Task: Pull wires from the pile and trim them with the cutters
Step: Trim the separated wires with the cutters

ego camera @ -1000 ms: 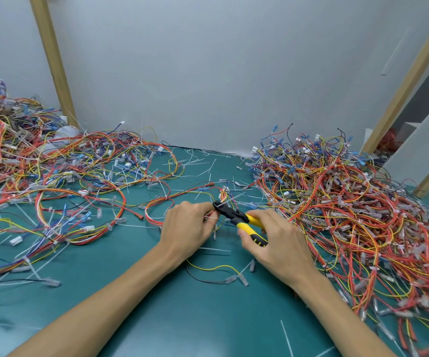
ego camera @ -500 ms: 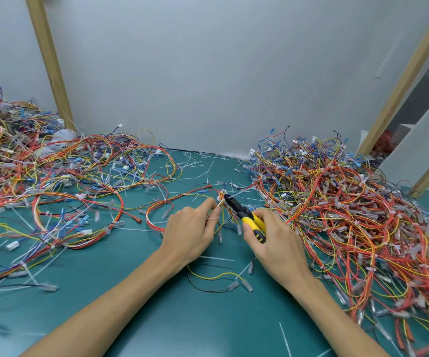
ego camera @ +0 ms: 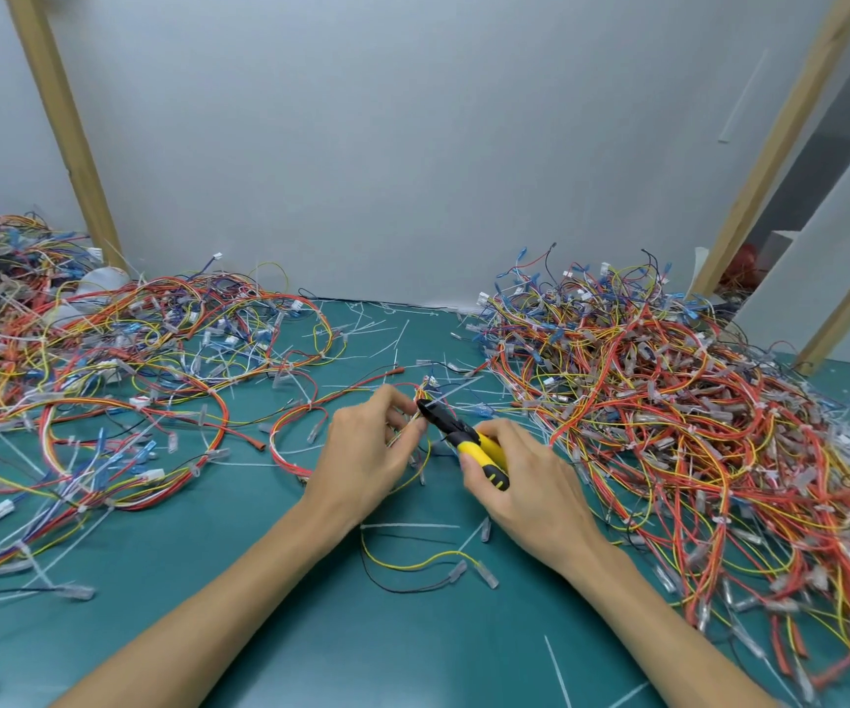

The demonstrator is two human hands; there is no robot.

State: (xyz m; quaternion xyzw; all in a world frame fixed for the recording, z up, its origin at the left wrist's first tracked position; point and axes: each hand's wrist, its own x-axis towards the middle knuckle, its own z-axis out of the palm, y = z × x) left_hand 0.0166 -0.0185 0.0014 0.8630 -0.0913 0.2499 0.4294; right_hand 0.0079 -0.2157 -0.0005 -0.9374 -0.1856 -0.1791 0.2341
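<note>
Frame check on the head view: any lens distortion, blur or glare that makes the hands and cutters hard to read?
Head view: strong wide-angle distortion, the wooden posts splay outward; lighting flat, shadows faint, no glare on the green mat; left hand, right hand and cutters reasonably sharp at centre; the wire pile smears toward the right edge.

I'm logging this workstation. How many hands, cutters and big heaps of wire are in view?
Hands: 2, the left hand pinching a wire bundle and the right hand gripping the cutters
Cutters: 1
Big wire heaps: 2, the left heap and the right heap
Total: 5
</note>
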